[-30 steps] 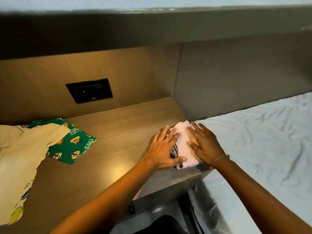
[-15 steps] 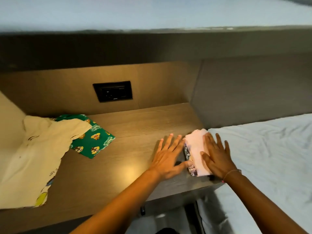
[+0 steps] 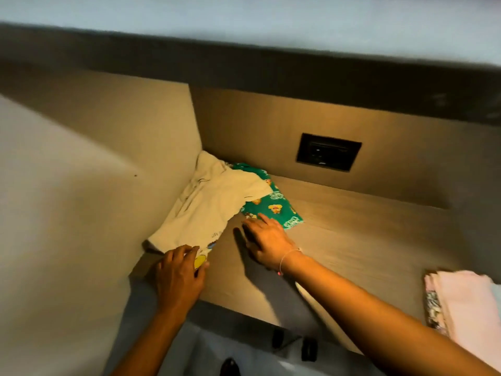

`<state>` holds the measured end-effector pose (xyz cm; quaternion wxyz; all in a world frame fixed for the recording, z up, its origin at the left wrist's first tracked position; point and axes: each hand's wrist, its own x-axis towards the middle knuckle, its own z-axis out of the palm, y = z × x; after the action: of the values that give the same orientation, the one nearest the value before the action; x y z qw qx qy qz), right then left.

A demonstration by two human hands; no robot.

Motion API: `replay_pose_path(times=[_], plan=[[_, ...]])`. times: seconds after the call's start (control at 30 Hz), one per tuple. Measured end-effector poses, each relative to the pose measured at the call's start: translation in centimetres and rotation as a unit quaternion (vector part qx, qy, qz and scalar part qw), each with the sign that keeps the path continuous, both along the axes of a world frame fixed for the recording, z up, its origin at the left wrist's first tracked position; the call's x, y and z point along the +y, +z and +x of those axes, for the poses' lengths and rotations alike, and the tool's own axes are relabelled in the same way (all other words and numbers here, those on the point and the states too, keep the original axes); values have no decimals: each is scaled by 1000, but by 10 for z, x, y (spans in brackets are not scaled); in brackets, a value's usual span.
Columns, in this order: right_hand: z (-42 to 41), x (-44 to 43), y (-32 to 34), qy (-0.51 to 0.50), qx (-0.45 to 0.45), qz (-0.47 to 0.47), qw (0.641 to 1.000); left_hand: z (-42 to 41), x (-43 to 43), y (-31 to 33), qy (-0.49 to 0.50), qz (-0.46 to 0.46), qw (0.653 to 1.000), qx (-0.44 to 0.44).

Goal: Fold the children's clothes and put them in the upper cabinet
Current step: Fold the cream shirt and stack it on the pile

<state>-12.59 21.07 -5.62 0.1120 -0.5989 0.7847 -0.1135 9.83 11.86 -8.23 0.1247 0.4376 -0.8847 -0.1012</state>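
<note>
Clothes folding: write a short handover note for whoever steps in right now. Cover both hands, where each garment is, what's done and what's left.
Left hand: on the near corner of the cream shirt; whether it grips is unclear.
Right hand: open, flat on the wooden shelf, forefinger at the edge of the green cloth.
The cream shirt lies crumpled in the left corner, overlapping the green cloth.
Done: pink garment folded, at the shelf's right end.
Left: fold the shirt and the green cloth, then put all three in the upper cabinet.
</note>
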Motion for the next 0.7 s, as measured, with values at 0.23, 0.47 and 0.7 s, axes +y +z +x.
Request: replay_pose_path(times=[0.23, 0.47, 0.7], plan=[[6, -79, 5, 86, 59, 37, 994, 7, -13, -3, 0, -6, 998, 67], [14, -90, 3, 30, 62, -80, 994, -2, -14, 77, -39, -73, 969, 231], [-53, -79, 49, -200, -56, -189, 960, 18, -34, 150, -19, -61, 932, 356]])
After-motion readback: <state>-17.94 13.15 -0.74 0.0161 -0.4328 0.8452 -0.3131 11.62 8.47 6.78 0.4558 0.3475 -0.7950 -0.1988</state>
